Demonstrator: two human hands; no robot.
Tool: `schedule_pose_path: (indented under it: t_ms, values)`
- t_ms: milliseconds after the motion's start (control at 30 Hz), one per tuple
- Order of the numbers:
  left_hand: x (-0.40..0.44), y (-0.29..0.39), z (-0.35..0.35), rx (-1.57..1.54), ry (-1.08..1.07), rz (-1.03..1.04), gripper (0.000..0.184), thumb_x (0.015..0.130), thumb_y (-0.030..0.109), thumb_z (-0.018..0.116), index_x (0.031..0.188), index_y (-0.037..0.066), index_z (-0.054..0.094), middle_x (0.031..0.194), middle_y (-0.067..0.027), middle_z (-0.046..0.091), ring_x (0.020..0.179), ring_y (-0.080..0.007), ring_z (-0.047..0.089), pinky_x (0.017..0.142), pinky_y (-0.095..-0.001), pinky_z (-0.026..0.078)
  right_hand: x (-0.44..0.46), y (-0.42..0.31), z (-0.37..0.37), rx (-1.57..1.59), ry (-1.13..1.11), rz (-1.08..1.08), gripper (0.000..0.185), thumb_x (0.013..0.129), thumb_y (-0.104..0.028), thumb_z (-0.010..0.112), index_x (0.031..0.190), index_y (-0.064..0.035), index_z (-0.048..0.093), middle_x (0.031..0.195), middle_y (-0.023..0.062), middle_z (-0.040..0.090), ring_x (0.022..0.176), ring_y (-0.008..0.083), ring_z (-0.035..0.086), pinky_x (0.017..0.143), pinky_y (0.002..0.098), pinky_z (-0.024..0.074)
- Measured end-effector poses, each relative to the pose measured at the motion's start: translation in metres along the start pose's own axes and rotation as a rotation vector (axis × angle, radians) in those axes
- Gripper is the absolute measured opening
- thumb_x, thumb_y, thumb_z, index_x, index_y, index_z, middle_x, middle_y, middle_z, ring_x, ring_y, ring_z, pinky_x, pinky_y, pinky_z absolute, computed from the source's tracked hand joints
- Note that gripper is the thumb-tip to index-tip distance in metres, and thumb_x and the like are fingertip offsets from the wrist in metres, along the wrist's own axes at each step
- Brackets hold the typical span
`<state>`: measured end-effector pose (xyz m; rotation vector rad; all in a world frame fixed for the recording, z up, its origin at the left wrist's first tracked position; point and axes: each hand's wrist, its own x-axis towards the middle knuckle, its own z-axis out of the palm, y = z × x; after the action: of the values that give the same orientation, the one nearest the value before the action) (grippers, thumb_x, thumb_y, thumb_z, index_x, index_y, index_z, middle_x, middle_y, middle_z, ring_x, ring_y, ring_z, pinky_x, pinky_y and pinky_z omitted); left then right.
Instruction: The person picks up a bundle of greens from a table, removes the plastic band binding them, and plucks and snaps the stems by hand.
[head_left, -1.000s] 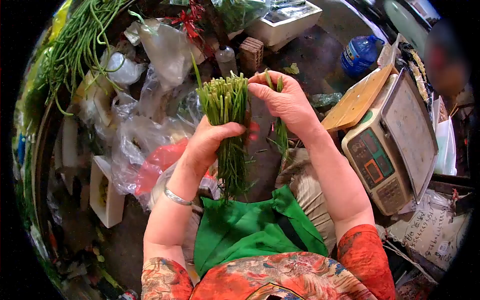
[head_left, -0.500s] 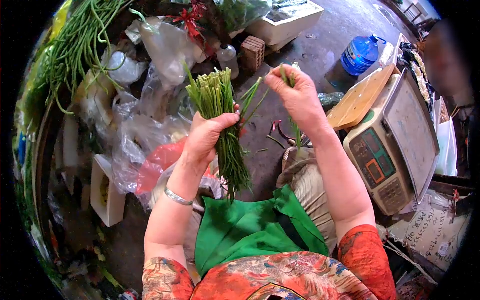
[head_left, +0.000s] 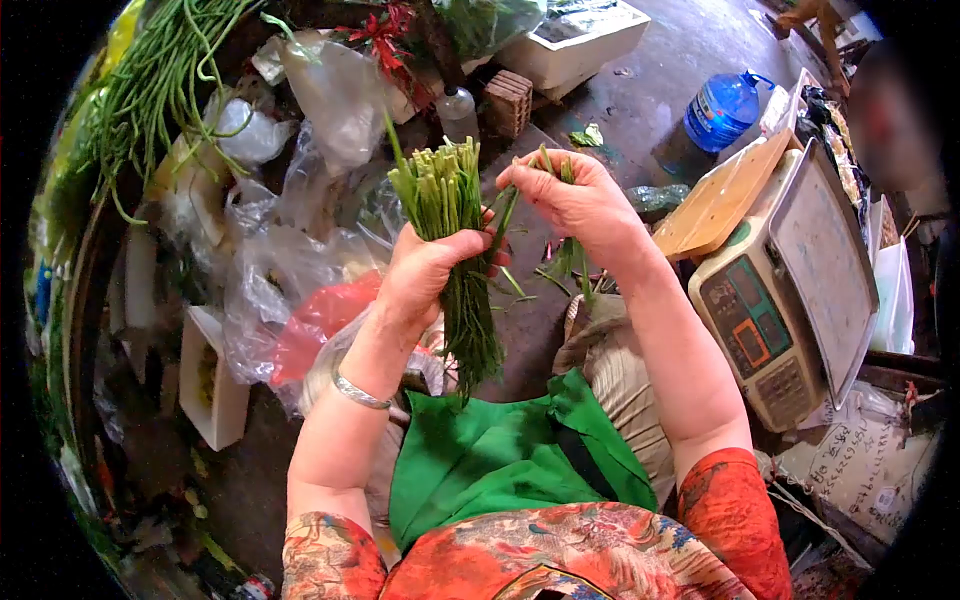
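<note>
My left hand (head_left: 425, 270) is wrapped round a thick bundle of green stems (head_left: 440, 195), its pale cut ends up and its thin dark tips hanging down. To the right of it, my right hand (head_left: 575, 200) is closed on a few green stems (head_left: 568, 262) that hang below the palm. A thin stem runs from the right fingertips down toward the left fingers. A green cloth (head_left: 500, 450) lies over my lap below the bundle.
On the right stand a scale (head_left: 755, 325), a wooden board (head_left: 725, 200) and a blue bottle (head_left: 722, 110). A brick (head_left: 507, 103) and white foam box (head_left: 580, 50) are ahead. Long green beans (head_left: 160, 90) and plastic bags (head_left: 265, 290) are on the left.
My right hand moved away from the bundle with a stem, then came back left toward it. The bundle tilted left, then returned nearly upright in my left hand.
</note>
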<state>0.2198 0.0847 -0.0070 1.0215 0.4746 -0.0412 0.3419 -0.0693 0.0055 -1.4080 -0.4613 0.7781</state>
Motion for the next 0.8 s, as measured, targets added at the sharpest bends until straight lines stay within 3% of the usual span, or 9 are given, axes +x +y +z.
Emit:
schedule_pose_path:
  t_ms: [167,300,400,533,600,633,700,767,800]
  values:
    - [0.003,0.007,-0.009,-0.081,-0.032,0.029,0.031,0.078,0.003,0.063,0.108,-0.001,0.058,0.094,-0.0134,0.066,0.084,-0.0287,0.068,0.075,-0.0388,0.056,0.004,0.0,-0.014,0.278,0.117,0.007,0.028,0.093,-0.035,0.059,0.087,-0.0082,0.066,0.065,-0.006,0.048,0.053,0.002,0.039,0.043,0.0186,0.0265]
    - [0.003,0.007,-0.01,-0.037,-0.015,0.006,0.03,0.079,0.004,0.063,0.107,-0.001,0.057,0.094,-0.015,0.066,0.088,-0.0303,0.067,0.075,-0.0397,0.056,0.012,0.008,-0.032,0.352,0.242,-0.06,0.029,0.095,-0.035,0.056,0.086,-0.0083,0.062,0.07,-0.0021,0.056,0.057,0.006,0.046,0.047,0.0206,0.0354]
    - [0.002,0.006,-0.011,-0.012,0.009,0.018,0.032,0.079,0.004,0.063,0.109,-0.002,0.056,0.094,-0.0151,0.066,0.088,-0.0315,0.067,0.076,-0.0408,0.056,0.014,0.002,-0.03,0.496,0.415,-0.179,0.024,0.096,-0.028,0.054,0.085,-0.0083,0.06,0.076,0.0024,0.061,0.061,0.0142,0.053,0.06,0.0282,0.0463]
    - [0.001,0.007,-0.009,-0.023,0.007,0.007,0.032,0.078,0.005,0.063,0.109,-0.002,0.056,0.094,-0.0155,0.066,0.087,-0.0313,0.067,0.077,-0.0413,0.056,0.009,-0.001,-0.033,0.469,0.376,-0.177,0.025,0.097,-0.027,0.053,0.083,-0.0077,0.06,0.074,0.0033,0.061,0.065,0.011,0.055,0.062,0.0267,0.0462]
    - [0.002,0.008,-0.009,0.004,0.0,0.01,0.034,0.078,0.005,0.063,0.11,-0.002,0.055,0.095,-0.0158,0.066,0.088,-0.0309,0.067,0.077,-0.0416,0.056,0.01,0.001,-0.036,-0.024,0.58,-0.213,0.022,0.094,-0.025,0.058,0.085,-0.005,0.061,0.076,0.0051,0.064,0.069,0.0099,0.057,0.065,0.0269,0.047]
    - [0.002,0.007,-0.009,0.004,0.001,0.01,0.034,0.078,0.005,0.063,0.11,-0.002,0.055,0.095,-0.0158,0.066,0.088,-0.0309,0.067,0.077,-0.0416,0.056,0.01,0.001,-0.034,-0.023,0.579,-0.213,0.022,0.094,-0.025,0.058,0.085,-0.005,0.061,0.076,0.0051,0.064,0.069,0.0099,0.057,0.065,0.0269,0.047]
    - [0.002,0.006,-0.009,-0.01,-0.034,0.003,0.037,0.078,0.008,0.062,0.113,-0.002,0.055,0.094,-0.0157,0.066,0.086,-0.0296,0.067,0.076,-0.0395,0.055,0.008,0.0,-0.028,-0.419,0.575,-0.334,0.019,0.09,-0.022,0.063,0.091,-0.0028,0.064,0.082,0.006,0.066,0.076,0.0106,0.06,0.07,0.0263,0.0477]
    - [-0.002,0.01,-0.007,-0.012,-0.101,-0.04,0.039,0.078,0.009,0.062,0.114,-0.002,0.054,0.094,-0.0155,0.066,0.083,-0.0287,0.067,0.075,-0.038,0.054,0.006,0.003,-0.022,-0.185,0.287,-0.244,0.027,0.087,-0.021,0.066,0.105,-0.0022,0.064,0.092,0.004,0.066,0.088,0.0114,0.059,0.08,0.0262,0.047]
    - [-0.004,0.012,-0.005,-0.014,-0.168,-0.085,0.041,0.077,0.011,0.062,0.116,-0.002,0.054,0.093,-0.0154,0.066,0.08,-0.0279,0.066,0.074,-0.0366,0.054,0.004,0.001,-0.016,-0.062,0.209,-0.145,0.027,0.088,-0.022,0.065,0.109,-0.005,0.064,0.083,-0.0034,0.058,0.074,0.0049,0.049,0.064,0.0213,0.0367]
